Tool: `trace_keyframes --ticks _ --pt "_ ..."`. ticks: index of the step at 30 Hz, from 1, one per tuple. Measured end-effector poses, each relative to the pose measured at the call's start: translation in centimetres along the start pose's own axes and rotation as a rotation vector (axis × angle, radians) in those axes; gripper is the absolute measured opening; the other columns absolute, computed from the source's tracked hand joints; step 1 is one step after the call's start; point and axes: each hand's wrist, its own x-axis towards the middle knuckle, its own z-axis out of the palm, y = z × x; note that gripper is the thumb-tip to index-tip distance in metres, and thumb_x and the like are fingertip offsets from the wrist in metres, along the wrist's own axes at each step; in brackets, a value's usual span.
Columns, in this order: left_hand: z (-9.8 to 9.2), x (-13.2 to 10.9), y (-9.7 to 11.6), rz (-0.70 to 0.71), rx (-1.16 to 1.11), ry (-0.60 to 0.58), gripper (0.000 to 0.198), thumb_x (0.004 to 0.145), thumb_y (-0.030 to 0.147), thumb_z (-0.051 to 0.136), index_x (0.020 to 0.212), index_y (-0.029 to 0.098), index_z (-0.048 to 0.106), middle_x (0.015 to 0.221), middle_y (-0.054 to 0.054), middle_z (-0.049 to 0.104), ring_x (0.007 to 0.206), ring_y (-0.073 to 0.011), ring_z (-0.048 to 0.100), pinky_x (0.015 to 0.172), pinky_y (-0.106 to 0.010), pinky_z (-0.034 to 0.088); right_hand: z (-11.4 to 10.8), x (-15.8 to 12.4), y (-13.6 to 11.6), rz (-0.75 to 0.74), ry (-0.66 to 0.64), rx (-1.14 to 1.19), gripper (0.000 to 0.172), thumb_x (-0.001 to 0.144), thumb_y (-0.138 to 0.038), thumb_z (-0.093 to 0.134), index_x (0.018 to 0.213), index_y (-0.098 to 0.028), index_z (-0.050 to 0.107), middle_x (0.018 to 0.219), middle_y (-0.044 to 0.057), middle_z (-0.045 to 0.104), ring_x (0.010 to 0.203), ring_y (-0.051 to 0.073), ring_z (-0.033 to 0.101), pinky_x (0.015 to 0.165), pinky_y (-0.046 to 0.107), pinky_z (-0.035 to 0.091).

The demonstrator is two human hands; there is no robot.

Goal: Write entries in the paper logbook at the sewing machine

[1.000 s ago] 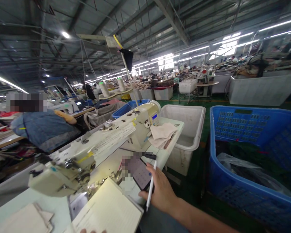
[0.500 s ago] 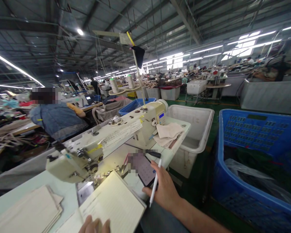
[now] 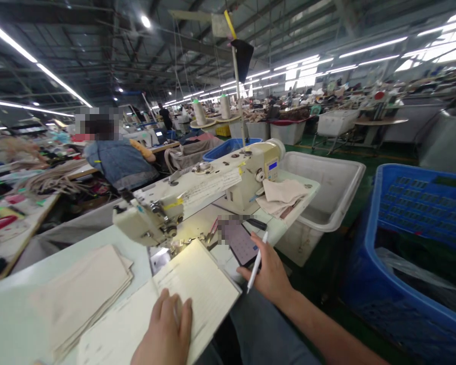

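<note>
Two bare hands are at work, set well apart from each other. The left hand [image 3: 167,329] lies palm down on an open notebook [image 3: 209,299], fingers a little spread and pressing on the paper near the fold. The right hand [image 3: 269,276] has a white pen [image 3: 257,262] pinched among its fingers, with the thumb and fingertips at the near side of a phone [image 3: 241,244]. Whether it grips the phone or only touches its edge is hard to tell from this angle.

The notebook sits at the front of a pale green table [image 3: 7,309], its upper edge close by the needle end of a cream sewing machine [image 3: 213,180]. The phone lies just right of the notebook, screen up (part of it is blurred out), with a dark object [image 3: 257,223] beyond it. To the left of the notebook is a stack of beige fabric pieces [image 3: 87,294]; a smaller pile of cloth [image 3: 283,195] rests by the machine's far end. Past the table stand a white bin [image 3: 327,220] and, farther right, a blue basket [image 3: 365,258]. Beyond the machine, at left, is a person in a denim jacket [image 3: 121,165].
</note>
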Motion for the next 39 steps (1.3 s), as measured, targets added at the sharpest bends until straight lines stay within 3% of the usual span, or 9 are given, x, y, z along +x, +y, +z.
trace_keyframes --ticks 1,2,5,13,24,35,39 --pt "-0.2 -0.1 0.5 -0.097 0.005 0.014 0.04 0.096 0.037 0.028 0.116 0.019 0.057 0.139 -0.013 0.054 0.123 -0.0281 0.058 0.093 -0.043 0.054 -0.1 0.0 0.0 -0.005 -0.001 -0.002 0.081 0.071 -0.023 0.079 0.14 -0.017 0.039 0.144 0.018 0.051 0.133 0.034 0.051 0.11 0.053 0.045" --pt "-0.3 -0.2 1.0 -0.157 0.005 0.013 0.045 0.097 0.043 0.023 0.119 0.019 0.053 0.145 -0.012 0.048 0.113 -0.0264 0.063 0.086 -0.041 0.056 -0.1 -0.1 0.1 -0.008 -0.002 -0.004 0.08 0.072 -0.025 0.079 0.141 -0.017 0.038 0.144 0.019 0.051 0.133 0.034 0.051 0.109 0.053 0.045" --pt "-0.5 -0.5 1.7 -0.218 -0.002 -0.012 0.048 0.097 0.05 0.016 0.118 0.023 0.049 0.15 -0.007 0.042 0.097 -0.0215 0.068 0.074 -0.037 0.055 -0.1 -0.1 0.2 -0.027 -0.005 -0.01 0.08 0.075 -0.029 0.078 0.143 -0.017 0.037 0.144 0.019 0.051 0.133 0.035 0.051 0.108 0.055 0.046" --pt "-1.0 -0.7 1.9 -0.219 -0.013 -0.071 0.043 0.097 0.049 0.014 0.113 0.027 0.048 0.156 0.002 0.037 0.098 -0.0193 0.068 0.078 -0.037 0.055 -0.2 -0.2 0.1 -0.022 -0.011 -0.025 0.079 0.076 -0.031 0.078 0.142 -0.017 0.036 0.143 0.02 0.051 0.132 0.036 0.051 0.107 0.056 0.046" --pt "-1.1 -0.7 2.1 -0.206 0.002 -0.04 0.046 0.097 0.049 0.013 0.114 0.025 0.048 0.154 -0.002 0.041 0.093 -0.0209 0.069 0.072 -0.038 0.053 -0.4 -0.1 -0.1 -0.016 -0.026 -0.014 0.08 0.076 -0.029 0.077 0.142 -0.017 0.035 0.144 0.02 0.05 0.133 0.035 0.05 0.109 0.055 0.044" --pt "-1.7 -0.5 2.3 -0.225 -0.042 -0.122 0.051 0.097 0.049 0.009 0.126 0.026 0.044 0.156 0.0 0.036 0.11 -0.0231 0.064 0.085 -0.041 0.054 -0.3 -0.2 0.0 -0.018 -0.023 -0.011 0.08 0.076 -0.03 0.078 0.143 -0.017 0.035 0.144 0.02 0.05 0.133 0.035 0.05 0.109 0.055 0.044" --pt "-1.9 -0.2 2.4 -0.226 -0.031 -0.136 0.049 0.097 0.048 0.011 0.121 0.025 0.048 0.156 -0.003 0.037 0.106 -0.0238 0.066 0.083 -0.042 0.054 -0.3 -0.2 0.1 -0.025 -0.023 -0.018 0.08 0.076 -0.03 0.078 0.142 -0.016 0.035 0.144 0.02 0.049 0.133 0.035 0.049 0.109 0.055 0.044"
